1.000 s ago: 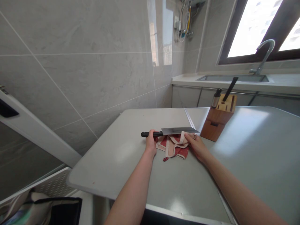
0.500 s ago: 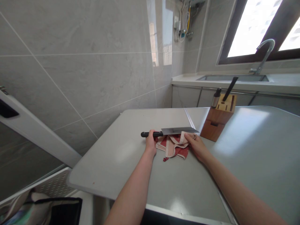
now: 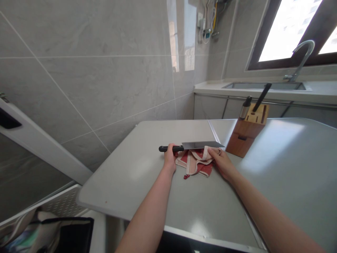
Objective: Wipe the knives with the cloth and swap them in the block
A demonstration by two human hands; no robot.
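Observation:
My left hand [image 3: 170, 157] is closed round the black handle of a broad-bladed kitchen knife [image 3: 200, 144], held level with its blade pointing right. A red and pink cloth [image 3: 195, 163] with pale edging hangs bunched below the blade, its lower part at the tabletop. At the blade's right end, my right hand [image 3: 221, 161] grips the cloth between thumb and fingers, close to the tip. The fingers behind the cloth are partly hidden. Some cloth also shows beside my left fingers.
A wooden knife block [image 3: 246, 131] with two black-handled tools stands right of the knife tip on the pale table [image 3: 137, 168]. Behind are a sink [image 3: 265, 86] and a tap [image 3: 305, 56]. A white perforated basket [image 3: 63, 203] is at the lower left, and a tiled wall rises on the left.
The view has shifted slightly, so the whole scene sits a little differently in the picture. Both hands keep their hold on the knife and the cloth, with hardly any movement.

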